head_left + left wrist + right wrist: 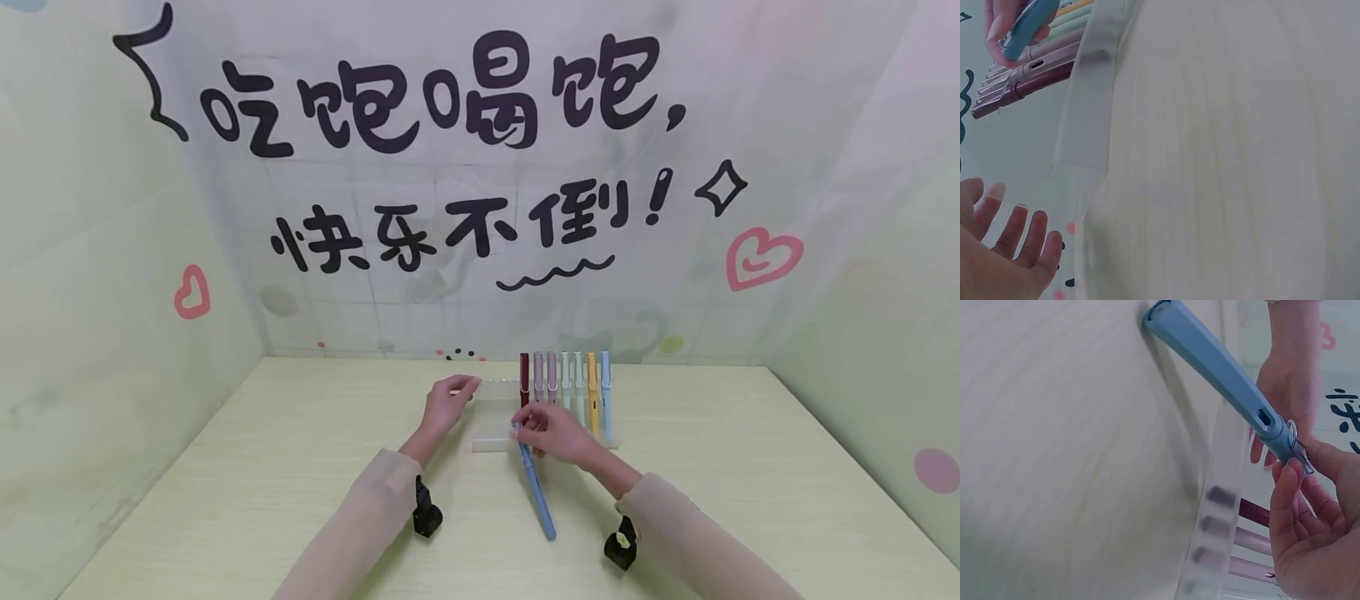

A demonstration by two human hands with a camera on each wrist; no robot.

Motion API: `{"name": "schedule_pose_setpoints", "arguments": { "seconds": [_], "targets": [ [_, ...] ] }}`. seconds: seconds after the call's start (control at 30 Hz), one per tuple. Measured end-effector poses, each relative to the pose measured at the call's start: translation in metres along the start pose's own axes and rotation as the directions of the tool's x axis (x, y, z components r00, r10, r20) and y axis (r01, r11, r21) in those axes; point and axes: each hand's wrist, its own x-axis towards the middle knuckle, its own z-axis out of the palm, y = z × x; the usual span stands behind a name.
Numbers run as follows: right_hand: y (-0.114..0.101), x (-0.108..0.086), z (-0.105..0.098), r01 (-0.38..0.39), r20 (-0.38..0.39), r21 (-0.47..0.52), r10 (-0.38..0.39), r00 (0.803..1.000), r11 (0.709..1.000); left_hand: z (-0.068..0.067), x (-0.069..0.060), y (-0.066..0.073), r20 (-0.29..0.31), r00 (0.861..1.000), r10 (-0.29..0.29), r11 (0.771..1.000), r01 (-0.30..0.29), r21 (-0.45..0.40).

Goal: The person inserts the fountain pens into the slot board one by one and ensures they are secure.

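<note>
My right hand (551,432) pinches a blue fountain pen (537,492) by its capped end, near the wire clip. In the right wrist view, the barrel of that pen (1210,365) slants up and left, away from the fingertips. A clear pen rack (491,444) stands on the table, with several capped pens leaning side by side: dark red (524,375), mauve, pale green, yellow (593,392) and light blue. My left hand (447,404) is at the rack's back left end, fingers loosely extended; whether they touch it I cannot tell.
The pale wooden table (247,483) is bounded by a printed backdrop (420,317) behind and at both sides. Each wrist wears a small black camera, on the left (427,510) and the right (621,543). The rack's left part holds no pens.
</note>
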Motion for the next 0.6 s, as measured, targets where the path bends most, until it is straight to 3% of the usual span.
{"name": "schedule_pose_setpoints", "arguments": {
  "seconds": [0.6],
  "targets": [
    [-0.015, 0.014, -0.028, 0.035, -0.080, -0.015, -0.036, 0.996, 0.999, -0.001, -0.001, 0.000, 0.003, 1.000, 0.011, 1.000, -0.011, -0.006]
  ]
}}
